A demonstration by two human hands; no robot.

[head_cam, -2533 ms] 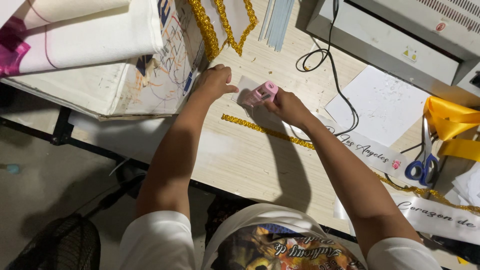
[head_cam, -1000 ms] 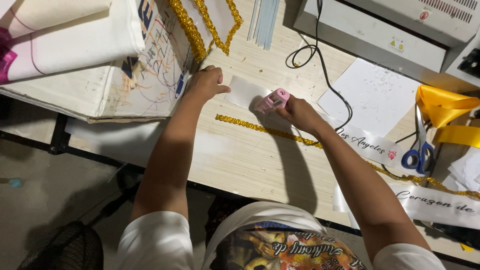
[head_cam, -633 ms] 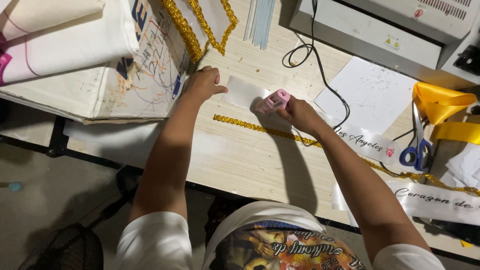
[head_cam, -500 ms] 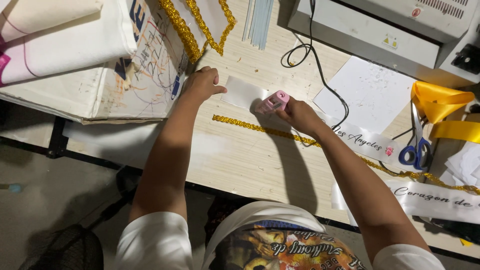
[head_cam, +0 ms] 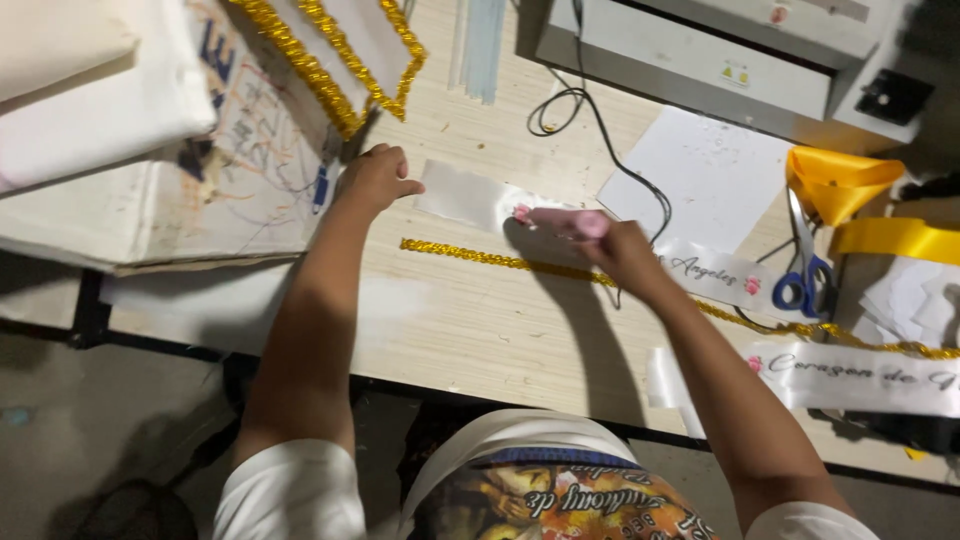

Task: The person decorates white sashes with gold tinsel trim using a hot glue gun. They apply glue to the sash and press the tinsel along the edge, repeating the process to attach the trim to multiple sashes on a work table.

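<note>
On a pale wooden worktable (head_cam: 470, 330), seen from above, folded cream cloth (head_cam: 90, 110) lies at the far left atop a scribbled-on sheet (head_cam: 240, 170), with loops of gold sequin trim (head_cam: 330, 60) just to its right. The person's left hand (head_cam: 375, 180) rests on the table with fingers curled, its fingertips pressing down the left end of a white ribbon strip (head_cam: 465, 198). Just nearer the person, a straight length of gold trim (head_cam: 470, 255) runs along the table, parallel to the ribbon. To the right, the right hand (head_cam: 625, 255) is closed around a pink tool (head_cam: 560, 222), whose tip sits on the ribbon's right portion; what kind of tool it is cannot be told. A black cable (head_cam: 590, 120) curls behind it toward a grey machine (head_cam: 720, 50) at the far edge. Right of the hand lie a sheet of white paper (head_cam: 705, 175), a printed white ribbon (head_cam: 715, 272), blue-handled scissors (head_cam: 805, 270), yellow ribbon (head_cam: 870, 205), and, nearer, another lettered white ribbon (head_cam: 860, 375).
</note>
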